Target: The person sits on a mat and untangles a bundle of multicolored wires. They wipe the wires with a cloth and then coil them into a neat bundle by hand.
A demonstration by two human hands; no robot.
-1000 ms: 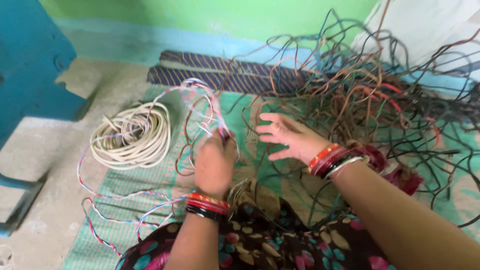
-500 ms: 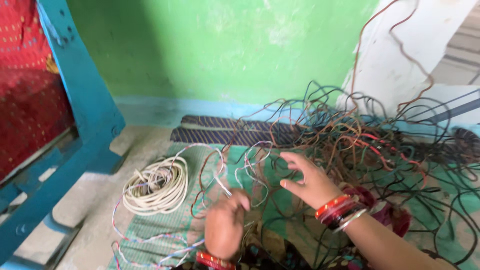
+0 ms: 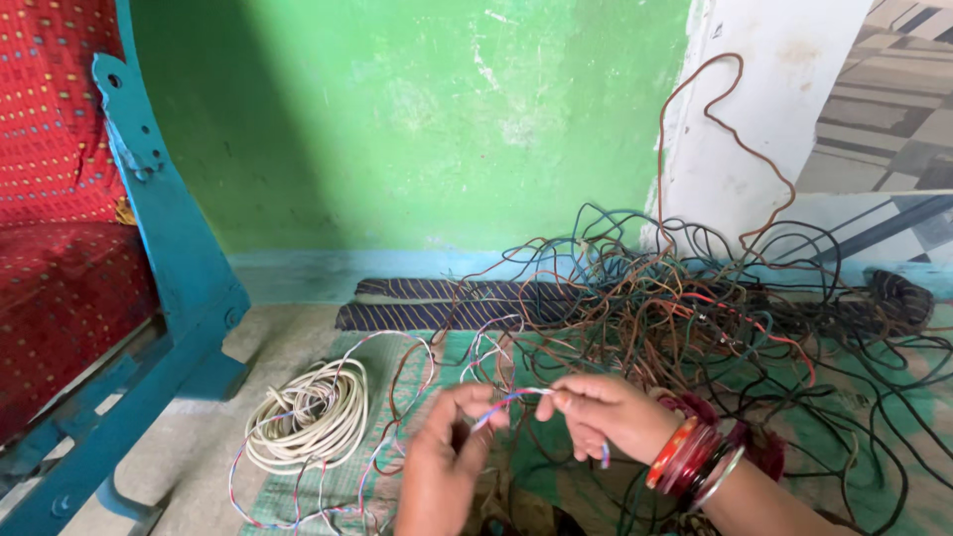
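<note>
Wire tangle [image 3: 715,308]: dark and brown, heaped on the green mat [image 3: 328,486] by the wall.
White coil [image 3: 308,415]: left of both hands.
Twisted wire [image 3: 511,400]: stretched between the hands.
Left hand [image 3: 447,467]: pinching it.
Right hand [image 3: 606,412]: gripping its other end.

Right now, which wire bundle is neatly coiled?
The cream coil, left of the left hand. The dark pile behind the right hand is a loose tangle.

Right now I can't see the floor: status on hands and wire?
Left hand and right hand both pinch the twisted wire, stretched between them. Tangled wire pile close right. White coil left.
</note>
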